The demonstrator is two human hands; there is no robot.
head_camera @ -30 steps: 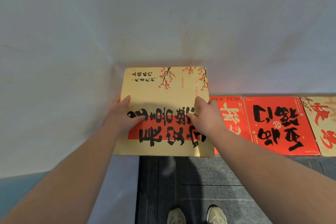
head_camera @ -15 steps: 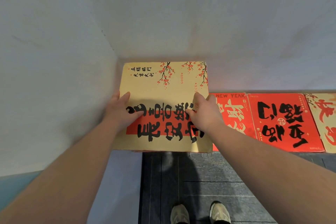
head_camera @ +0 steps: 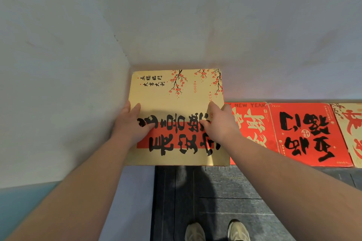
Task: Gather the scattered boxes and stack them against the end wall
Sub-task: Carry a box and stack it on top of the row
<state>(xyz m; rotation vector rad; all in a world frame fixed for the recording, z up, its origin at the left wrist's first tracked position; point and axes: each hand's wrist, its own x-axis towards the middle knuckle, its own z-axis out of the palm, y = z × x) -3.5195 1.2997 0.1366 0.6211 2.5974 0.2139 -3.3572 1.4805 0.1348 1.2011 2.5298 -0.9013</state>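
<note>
Seating the top box: best done by pressing the cream-and-red calligraphy box (head_camera: 176,107) flat and level into the corner, far edge against the end wall (head_camera: 235,35), left edge along the side wall (head_camera: 58,64), near edge flush with whatever lies beneath (hidden from this angle, so the height of the stack cannot be told). Worth keeping even pressure from both sides so the box does not skew, and letting go only once nothing rocks.

Left hand (head_camera: 131,123): fingers fairly straight and spread over the lid near its left edge, thumb reaching inward across the black lettering; pressing down, not curled round anything visible. Right hand (head_camera: 219,123): laid over the lid near the right edge, thumb pointing inward onto the red band, fingers bent over toward the right side of the box; whether gripping that edge or merely resting, cannot tell for sure.

Box position: in the corner, apparently touching the end wall, sitting higher than the row to its right, overlapping the red "New Year" box (head_camera: 252,123). Beyond that, just beside, a second red calligraphy box (head_camera: 307,133) and 1 cream box (head_camera: 350,133) at the frame edge, all against the same wall.
</note>
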